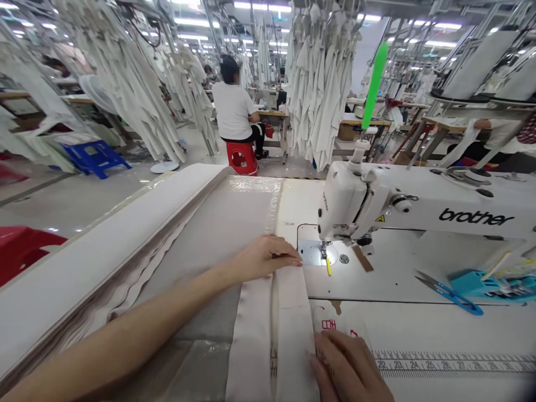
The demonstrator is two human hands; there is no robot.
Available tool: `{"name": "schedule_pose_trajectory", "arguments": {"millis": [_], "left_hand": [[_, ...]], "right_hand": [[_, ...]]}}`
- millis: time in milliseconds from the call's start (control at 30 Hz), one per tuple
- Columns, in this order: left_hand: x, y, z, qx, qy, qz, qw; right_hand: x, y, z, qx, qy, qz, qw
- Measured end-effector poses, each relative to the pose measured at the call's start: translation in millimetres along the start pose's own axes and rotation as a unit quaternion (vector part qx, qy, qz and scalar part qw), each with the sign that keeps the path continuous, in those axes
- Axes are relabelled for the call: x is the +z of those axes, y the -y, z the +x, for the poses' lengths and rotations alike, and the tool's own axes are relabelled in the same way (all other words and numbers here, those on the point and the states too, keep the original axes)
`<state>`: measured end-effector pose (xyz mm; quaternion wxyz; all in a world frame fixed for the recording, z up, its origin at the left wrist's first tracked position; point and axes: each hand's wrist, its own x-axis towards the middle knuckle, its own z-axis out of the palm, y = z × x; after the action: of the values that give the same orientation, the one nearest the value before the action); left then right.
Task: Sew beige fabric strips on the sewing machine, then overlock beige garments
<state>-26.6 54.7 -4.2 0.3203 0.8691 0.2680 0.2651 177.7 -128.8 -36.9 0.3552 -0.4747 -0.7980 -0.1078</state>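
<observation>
A pale fabric strip (pixel 293 324) lies lengthwise in front of me, folded into two bands with a narrow gap between them. At its far end my left hand (pixel 268 257) has its fingers pressed together on the cloth, near the sewing machine's needle plate (pixel 310 253). My right hand (pixel 347 368) is curled at the strip's near right edge, thumb and fingers closed on the cloth. The white sewing machine (pixel 347 195) stands to the right, a yellow piece (pixel 328 267) by its presser foot. Nothing lies under the needle that I can make out.
Stacked pale fabric pieces (pixel 125 268) run along the table's left. Blue-handled scissors (pixel 454 295) and a teal tray (pixel 481 283) lie right of the machine. A printed ruler (pixel 452 364) crosses the near edge. A person (pixel 234 106) sits beyond, near hanging garments (pixel 318 84).
</observation>
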Motion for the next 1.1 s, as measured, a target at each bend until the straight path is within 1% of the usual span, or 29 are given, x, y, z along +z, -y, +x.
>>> {"name": "schedule_pose_trajectory", "arguments": {"millis": [100,167,267,333,400,467,567,633,700,767,833,900,967,1000,1067,1100], "left_hand": [[-1.6,-1.1,0.6,0.026,-0.018,-0.017,0.999],[-2.3,-2.4,0.7,0.049,-0.033,-0.036,0.998],[-3.8,-6.1,0.2,0.083,-0.057,-0.058,0.993],[-5.9,-11.7,-0.7,0.103,-0.068,-0.055,0.991],[-7.7,-20.4,-2.3,0.127,-0.078,-0.049,0.988],[-8.1,-31.0,-4.9,0.147,-0.095,-0.019,0.984],[-4.4,-45.1,-9.3,0.16,-0.111,0.081,0.977],[-0.2,-50.5,-11.4,0.168,-0.103,0.132,0.971],[3.5,-52.8,-12.5,0.174,-0.094,0.147,0.969],[5.5,-54.3,-13.0,0.174,-0.097,0.145,0.969],[6.0,-57.8,-13.9,0.177,-0.106,0.126,0.97],[6.3,-65.3,-16.1,0.191,-0.102,0.103,0.971],[7.8,-76.5,-19.9,0.212,-0.072,0.093,0.97],[9.4,-82.7,-22.3,0.22,-0.049,0.094,0.97],[14.6,-93.9,-27.6,0.23,0.003,0.094,0.969],[18.1,-98.1,-30.4,0.232,0.034,0.089,0.968]], "right_hand": [[10.4,-0.3,13.9,0.088,0.0,0.012,0.996],[14.3,1.0,19.4,0.116,0.013,0.019,0.993],[16.2,3.5,22.0,0.112,0.037,0.05,0.992],[15.3,6.5,21.9,0.1,0.016,0.08,0.992],[12.9,11.0,21.5,0.105,-0.018,0.109,0.988],[9.9,16.3,20.8,0.124,-0.053,0.129,0.982],[6.4,22.7,18.8,0.145,-0.085,0.128,0.977],[5.5,25.3,16.9,0.137,-0.088,0.132,0.978],[6.1,27.4,14.9,0.159,-0.072,0.156,0.972],[8.3,29.6,13.2,0.228,-0.051,0.194,0.953],[12.2,32.1,12.4,0.314,-0.042,0.237,0.918],[16.8,34.3,12.4,0.385,-0.047,0.285,0.877],[20.4,35.3,13.1,0.441,-0.062,0.334,0.831],[21.4,35.2,13.5,0.462,-0.076,0.358,0.808],[21.1,33.6,14.0,0.484,-0.115,0.402,0.768],[19.9,32.2,14.1,0.486,-0.136,0.418,0.755]]}}
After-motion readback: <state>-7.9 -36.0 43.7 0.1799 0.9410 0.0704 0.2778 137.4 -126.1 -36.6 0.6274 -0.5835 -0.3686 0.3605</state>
